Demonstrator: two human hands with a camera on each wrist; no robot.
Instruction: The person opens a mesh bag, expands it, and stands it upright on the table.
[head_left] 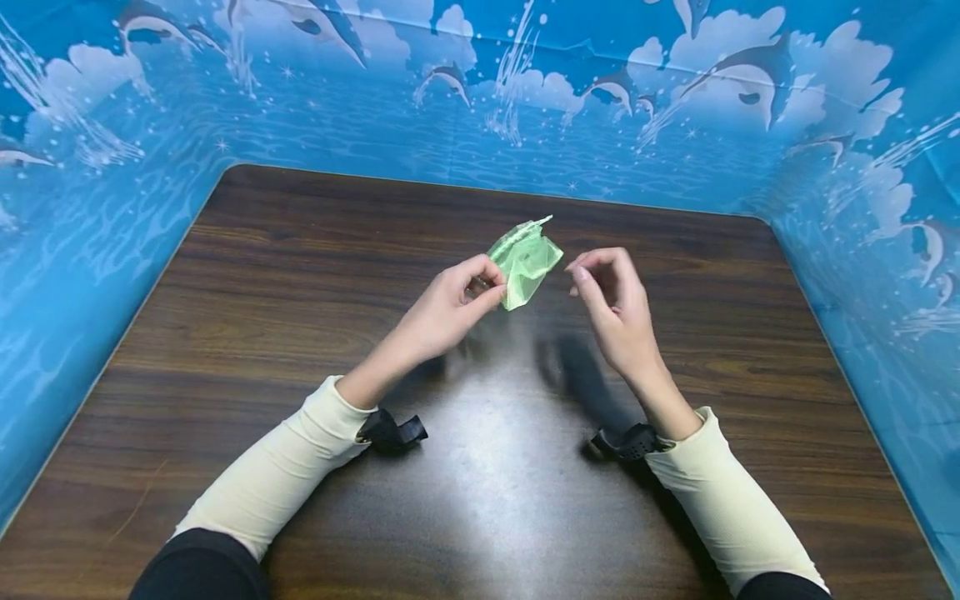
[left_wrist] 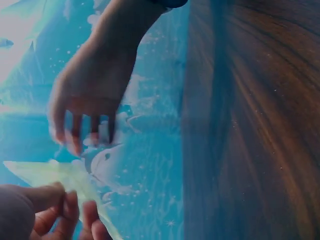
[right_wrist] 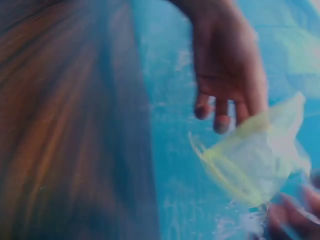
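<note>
A small sheer green pouch [head_left: 527,265], crumpled and see-through, is held up above the table. My left hand [head_left: 450,304] pinches its near left edge between thumb and fingers. In the right wrist view the pouch [right_wrist: 250,160] hangs from the left hand [right_wrist: 230,70], with a thin cord-like strand at one edge. My right hand [head_left: 618,312] is raised just right of the pouch, apart from it, its fingers loosely bent; nothing shows in them. The left wrist view has the right hand [left_wrist: 92,95] above the pouch [left_wrist: 65,177], slightly blurred.
A dark wood-grain table [head_left: 300,250] lies beneath both hands. Blue cloth [head_left: 375,125] printed with dolphins and clouds surrounds its back and sides. Black wrist devices [head_left: 393,431] are strapped over the cream sleeves [head_left: 277,458].
</note>
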